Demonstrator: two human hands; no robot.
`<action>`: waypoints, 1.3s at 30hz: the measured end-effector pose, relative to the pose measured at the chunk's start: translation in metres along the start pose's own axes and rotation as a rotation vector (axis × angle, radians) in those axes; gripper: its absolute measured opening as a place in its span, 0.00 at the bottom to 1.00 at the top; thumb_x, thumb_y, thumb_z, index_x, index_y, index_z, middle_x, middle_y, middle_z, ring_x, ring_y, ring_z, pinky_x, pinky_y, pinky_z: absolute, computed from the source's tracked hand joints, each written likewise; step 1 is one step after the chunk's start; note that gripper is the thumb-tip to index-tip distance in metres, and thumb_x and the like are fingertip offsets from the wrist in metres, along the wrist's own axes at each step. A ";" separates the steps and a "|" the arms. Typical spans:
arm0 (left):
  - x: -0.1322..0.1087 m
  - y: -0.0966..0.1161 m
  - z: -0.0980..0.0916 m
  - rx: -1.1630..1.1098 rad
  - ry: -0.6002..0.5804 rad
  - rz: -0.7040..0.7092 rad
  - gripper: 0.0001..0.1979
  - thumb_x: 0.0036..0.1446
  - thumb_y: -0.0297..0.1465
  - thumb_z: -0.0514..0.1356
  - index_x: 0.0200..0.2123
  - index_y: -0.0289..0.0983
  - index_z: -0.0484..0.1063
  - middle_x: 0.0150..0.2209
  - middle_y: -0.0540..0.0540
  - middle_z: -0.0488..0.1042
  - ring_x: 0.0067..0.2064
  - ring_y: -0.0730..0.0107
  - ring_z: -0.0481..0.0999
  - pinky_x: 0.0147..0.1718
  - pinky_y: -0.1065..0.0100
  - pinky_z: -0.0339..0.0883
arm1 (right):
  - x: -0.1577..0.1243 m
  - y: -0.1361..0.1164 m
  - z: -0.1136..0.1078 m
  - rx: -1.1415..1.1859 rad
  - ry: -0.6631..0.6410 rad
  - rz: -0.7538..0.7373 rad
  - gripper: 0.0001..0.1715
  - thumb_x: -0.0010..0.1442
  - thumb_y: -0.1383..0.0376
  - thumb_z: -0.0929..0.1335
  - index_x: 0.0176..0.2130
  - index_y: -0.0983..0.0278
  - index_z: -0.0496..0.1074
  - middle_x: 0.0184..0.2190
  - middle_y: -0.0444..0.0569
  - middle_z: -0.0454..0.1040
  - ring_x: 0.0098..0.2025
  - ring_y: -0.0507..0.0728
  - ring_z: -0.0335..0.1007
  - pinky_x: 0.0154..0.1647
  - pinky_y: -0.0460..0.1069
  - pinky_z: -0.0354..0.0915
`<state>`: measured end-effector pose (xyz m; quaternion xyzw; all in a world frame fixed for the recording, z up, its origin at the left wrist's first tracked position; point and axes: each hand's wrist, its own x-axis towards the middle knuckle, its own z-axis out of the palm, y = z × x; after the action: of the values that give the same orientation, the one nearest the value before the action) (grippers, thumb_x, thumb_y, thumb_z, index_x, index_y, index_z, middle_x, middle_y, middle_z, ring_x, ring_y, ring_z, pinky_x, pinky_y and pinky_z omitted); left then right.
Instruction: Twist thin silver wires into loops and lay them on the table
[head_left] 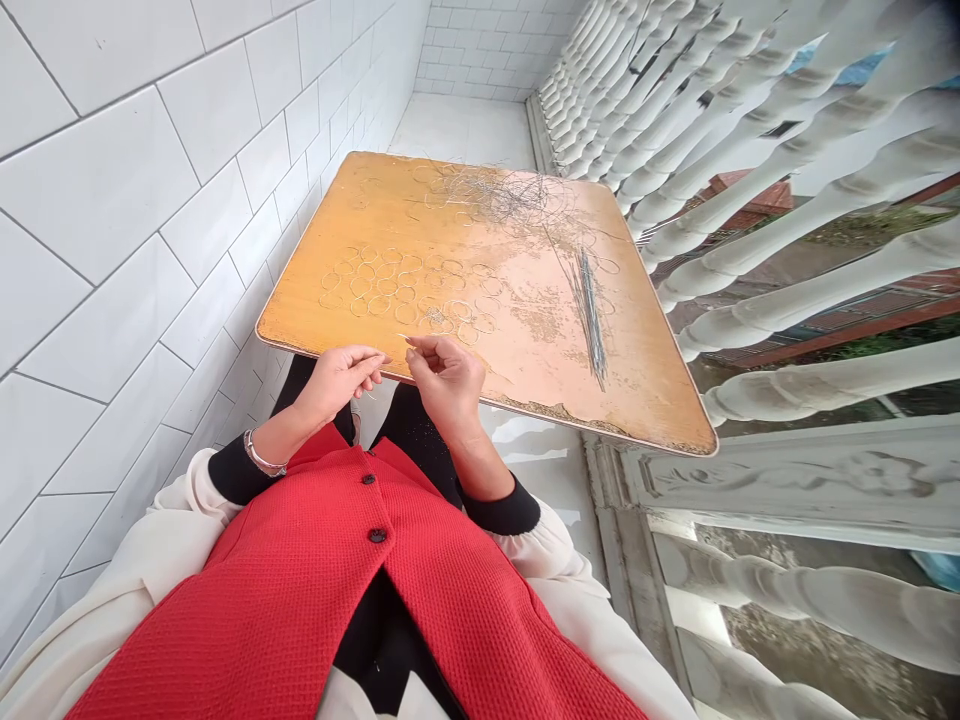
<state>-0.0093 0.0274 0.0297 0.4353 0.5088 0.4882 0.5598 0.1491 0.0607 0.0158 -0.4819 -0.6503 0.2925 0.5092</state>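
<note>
Thin silver wire [407, 339], pinched in clenched right grip [446, 385]; left grip [337, 380] closed just beside it, contents too fine to tell. Round wire rings [397, 285] lie on scuffed orange wooden counter [495, 370], just ahead of both grips.

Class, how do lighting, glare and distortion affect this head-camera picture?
In the head view, soft daylight lights everything evenly; pale glare washes the right of the orange wooden board; wide-angle distortion bends the white tiled wall and white balusters; the thin wire rings look fairly sharp.
</note>
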 end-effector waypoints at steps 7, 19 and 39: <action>0.000 0.002 -0.002 -0.004 0.022 -0.007 0.06 0.58 0.27 0.62 0.30 0.32 0.78 0.23 0.51 0.72 0.22 0.83 0.65 0.19 0.78 0.56 | 0.003 -0.001 -0.005 -0.094 -0.027 -0.146 0.12 0.60 0.61 0.68 0.38 0.62 0.81 0.29 0.47 0.77 0.28 0.53 0.70 0.32 0.50 0.68; -0.002 0.008 -0.002 -0.025 -0.042 -0.019 0.02 0.52 0.26 0.65 0.29 0.32 0.76 0.24 0.51 0.74 0.23 0.81 0.69 0.22 0.77 0.61 | 0.012 -0.002 -0.013 -0.122 -0.108 -0.250 0.14 0.63 0.67 0.65 0.38 0.62 0.82 0.28 0.46 0.77 0.29 0.53 0.73 0.34 0.48 0.68; 0.000 0.013 -0.002 -0.034 -0.047 -0.055 0.05 0.62 0.28 0.61 0.35 0.32 0.75 0.23 0.51 0.74 0.22 0.81 0.71 0.21 0.78 0.63 | 0.009 0.003 -0.012 -0.264 -0.070 -0.333 0.15 0.67 0.63 0.65 0.42 0.62 0.82 0.27 0.48 0.76 0.28 0.54 0.72 0.32 0.49 0.67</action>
<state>-0.0122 0.0292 0.0421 0.4228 0.4990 0.4707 0.5921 0.1611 0.0686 0.0197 -0.4200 -0.7707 0.1334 0.4603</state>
